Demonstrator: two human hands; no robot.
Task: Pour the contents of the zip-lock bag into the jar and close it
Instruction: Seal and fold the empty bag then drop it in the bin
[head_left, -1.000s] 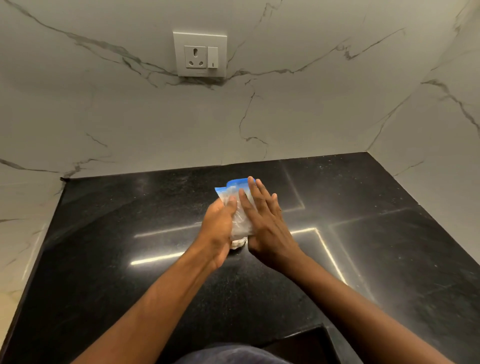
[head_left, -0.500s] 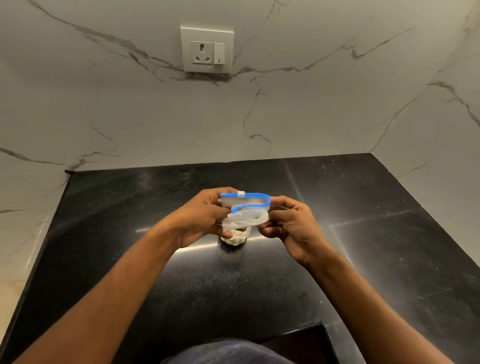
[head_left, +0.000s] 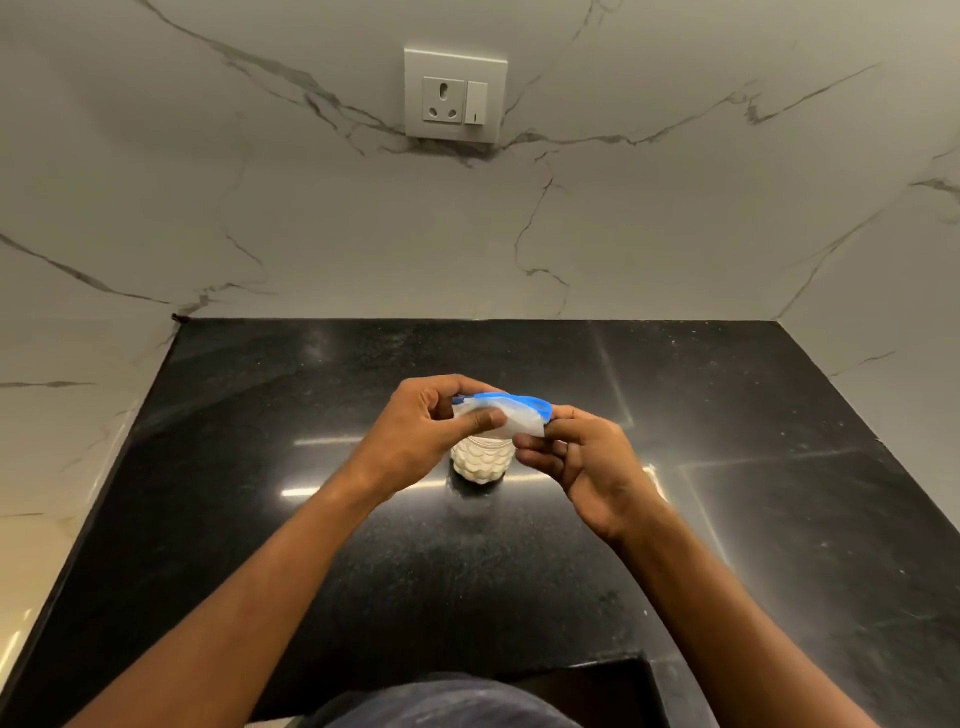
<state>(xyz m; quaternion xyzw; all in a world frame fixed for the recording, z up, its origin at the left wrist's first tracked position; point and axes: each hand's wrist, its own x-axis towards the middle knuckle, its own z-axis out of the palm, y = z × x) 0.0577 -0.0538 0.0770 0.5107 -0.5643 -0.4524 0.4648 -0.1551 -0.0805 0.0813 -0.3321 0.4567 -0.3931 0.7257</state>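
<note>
A small clear zip-lock bag (head_left: 519, 417) with a blue zip strip is held flat just above a glass jar (head_left: 480, 462). The jar has a scalloped surface, looks filled with something white, and stands on the black countertop (head_left: 260, 519). My left hand (head_left: 421, 431) pinches the bag's left end between thumb and fingers. My right hand (head_left: 576, 457) pinches its right end. The bag covers the jar's mouth, so the opening is hidden. No lid is visible.
Pale marble walls enclose the countertop at the back and on both sides. A wall socket with a switch (head_left: 456, 96) sits high on the back wall. A dark cut-out (head_left: 587, 686) lies at the counter's near edge.
A second ago both hands pressed the upright bag over the jar. They have since flattened the bag and now hold it by its two ends, stretched sideways above the jar.
</note>
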